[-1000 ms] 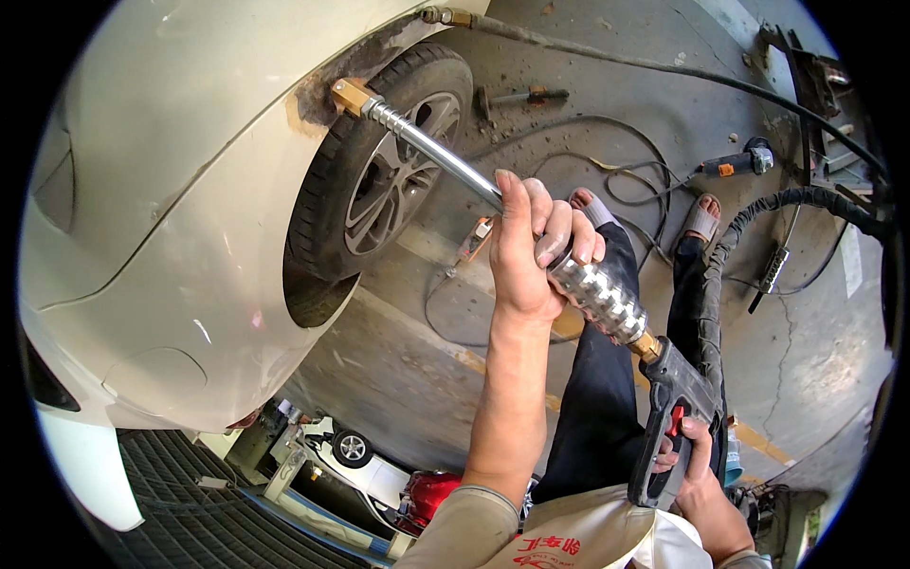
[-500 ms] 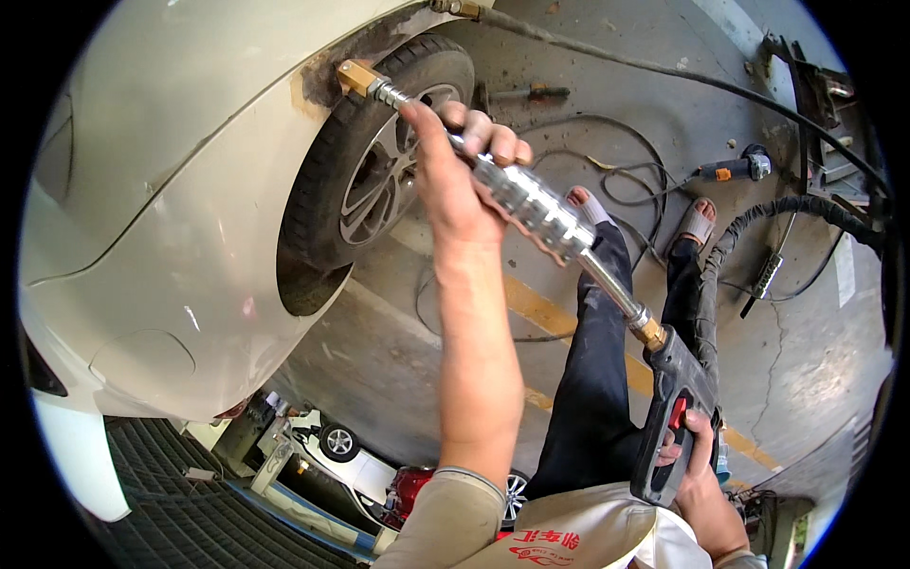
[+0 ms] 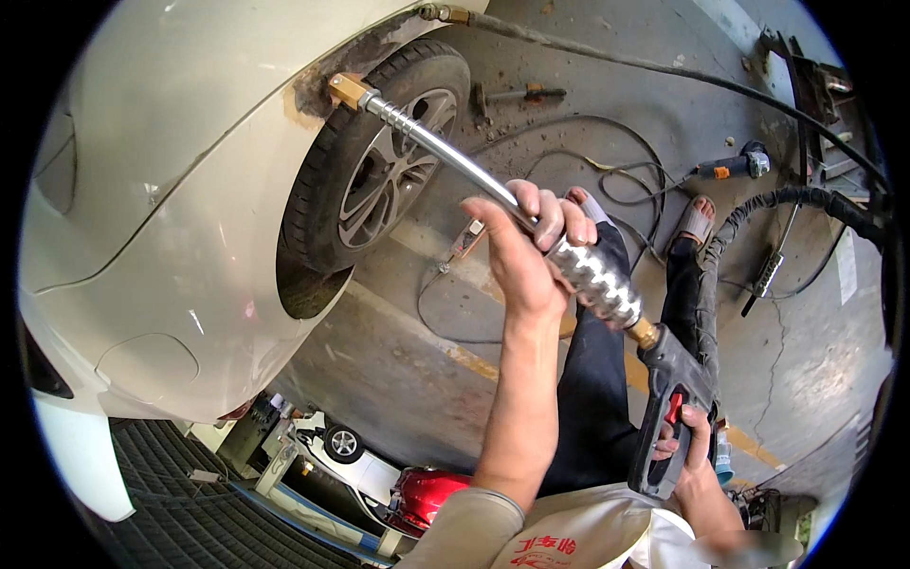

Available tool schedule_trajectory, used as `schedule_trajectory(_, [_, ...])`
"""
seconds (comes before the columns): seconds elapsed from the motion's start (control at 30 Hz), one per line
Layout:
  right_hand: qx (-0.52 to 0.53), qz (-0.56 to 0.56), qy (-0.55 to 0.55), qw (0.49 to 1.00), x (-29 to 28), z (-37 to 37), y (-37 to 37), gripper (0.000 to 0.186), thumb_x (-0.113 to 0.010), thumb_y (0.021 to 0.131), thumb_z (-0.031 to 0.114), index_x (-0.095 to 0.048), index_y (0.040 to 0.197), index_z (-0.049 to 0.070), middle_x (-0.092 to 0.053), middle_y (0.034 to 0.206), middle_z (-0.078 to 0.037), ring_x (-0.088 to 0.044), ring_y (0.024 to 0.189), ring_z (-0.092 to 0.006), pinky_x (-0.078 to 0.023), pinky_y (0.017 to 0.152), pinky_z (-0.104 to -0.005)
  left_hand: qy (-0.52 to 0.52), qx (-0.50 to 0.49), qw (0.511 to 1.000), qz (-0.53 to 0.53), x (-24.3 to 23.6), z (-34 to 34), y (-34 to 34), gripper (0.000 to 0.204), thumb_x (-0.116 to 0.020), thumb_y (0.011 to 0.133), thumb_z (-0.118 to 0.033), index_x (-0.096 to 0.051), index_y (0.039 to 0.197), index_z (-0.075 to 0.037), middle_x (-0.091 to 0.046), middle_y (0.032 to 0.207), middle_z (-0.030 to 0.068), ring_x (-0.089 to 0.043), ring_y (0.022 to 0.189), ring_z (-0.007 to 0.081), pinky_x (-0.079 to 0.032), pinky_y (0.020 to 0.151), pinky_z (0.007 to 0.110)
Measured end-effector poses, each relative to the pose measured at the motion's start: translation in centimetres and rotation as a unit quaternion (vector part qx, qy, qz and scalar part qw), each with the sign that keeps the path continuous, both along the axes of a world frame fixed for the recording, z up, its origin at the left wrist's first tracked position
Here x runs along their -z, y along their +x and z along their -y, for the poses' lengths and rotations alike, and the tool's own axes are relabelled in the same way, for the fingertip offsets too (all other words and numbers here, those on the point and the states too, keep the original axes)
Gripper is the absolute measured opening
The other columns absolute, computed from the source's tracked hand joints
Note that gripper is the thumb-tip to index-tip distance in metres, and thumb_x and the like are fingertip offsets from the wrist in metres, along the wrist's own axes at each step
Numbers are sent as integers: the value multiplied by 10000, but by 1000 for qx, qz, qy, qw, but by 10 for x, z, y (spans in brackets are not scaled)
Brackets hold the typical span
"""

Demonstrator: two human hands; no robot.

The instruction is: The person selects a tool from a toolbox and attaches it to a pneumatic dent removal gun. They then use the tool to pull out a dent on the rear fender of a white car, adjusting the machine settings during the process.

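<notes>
A slide-hammer dent puller runs from a cream car's wheel arch (image 3: 327, 81) toward me, its chromed shaft (image 3: 445, 152) exposed along the far half. Its brass tip (image 3: 351, 91) is at the arch edge, where the paint is worn to bare, dark metal; whether it is fixed there I cannot tell. Around the ribbed sliding weight (image 3: 597, 283) and shaft, my left hand (image 3: 536, 251) is closed, thumb stretched along the far side. My right hand (image 3: 694, 441) grips the black pistol handle (image 3: 661, 427), fingers by its red trigger (image 3: 674, 408).
The car's wheel (image 3: 379, 171) sits below the arch. A thick cable (image 3: 607, 52) clamps onto the arch further along. Behind are a hammer (image 3: 521, 93), an angle grinder (image 3: 735, 163) and looped cords on the floor. A sleeved cable (image 3: 709, 284) runs from the handle past my feet.
My left hand has slid the weight back along the shaft, down and right, up against the handle end. More shaft now shows near the tip. The right hand stays almost still.
</notes>
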State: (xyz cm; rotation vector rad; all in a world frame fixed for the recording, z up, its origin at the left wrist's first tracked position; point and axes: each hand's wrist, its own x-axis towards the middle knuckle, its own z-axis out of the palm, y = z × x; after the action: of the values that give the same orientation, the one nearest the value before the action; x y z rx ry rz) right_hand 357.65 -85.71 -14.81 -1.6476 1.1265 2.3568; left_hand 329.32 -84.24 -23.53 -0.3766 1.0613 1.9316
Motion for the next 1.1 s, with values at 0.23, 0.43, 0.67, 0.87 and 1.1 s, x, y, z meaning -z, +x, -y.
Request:
schedule_trajectory(0.23, [2, -5, 5, 1000, 2, -1, -1, 261, -587, 769, 265, -547, 915, 52, -528, 656, -63, -445, 482, -104, -396, 485, -236, 319, -19, 935, 157, 22, 3, -34, 474, -392, 913, -572, -414, 763, -123, -399, 560, -25, -432, 563, 121, -391, 582, 292])
schedule_trajectory(0.43, [9, 1, -11, 1000, 6, 1, 8, 247, -586, 772, 256, -553, 918, 58, -517, 653, -49, -445, 481, -101, -395, 479, -230, -184, -20, 976, -115, -17, -15, -11, 400, -446, 936, -480, -407, 790, -110, -373, 584, -48, -339, 475, 57, -312, 471, 217])
schedule_trajectory(0.67, [9, 5, 9, 1000, 4, 1, 3, 215, -577, 783, 233, -552, 919, 69, -502, 660, -35, -443, 480, -99, -403, 471, -229, -31, 45, 993, 104, 1, 1, -34, 455, -413, 959, -428, -277, 604, -178, -203, 481, -71, -172, 372, 61, -211, 378, 219])
schedule_trajectory(0.87, [-3, 22, 19, 1000, 3, 2, -3, 208, -567, 788, 249, -532, 895, 73, -485, 646, -23, -437, 478, -87, -390, 457, -222, 34, 73, 991, 102, 1, -5, -41, 453, -388, 968, -421, -283, 598, -181, -192, 472, -72, -161, 359, 59, -210, 366, 222])
schedule_trajectory(1.1, [-1, 11, 15, 1000, 3, 4, -2, 216, -569, 784, 255, -538, 888, 68, -479, 635, -21, -432, 474, -85, -382, 451, -220, 56, 84, 990, 97, -2, -6, -43, 451, -379, 973, -422, -293, 604, -178, -200, 473, -72, -166, 361, 60, -222, 377, 223])
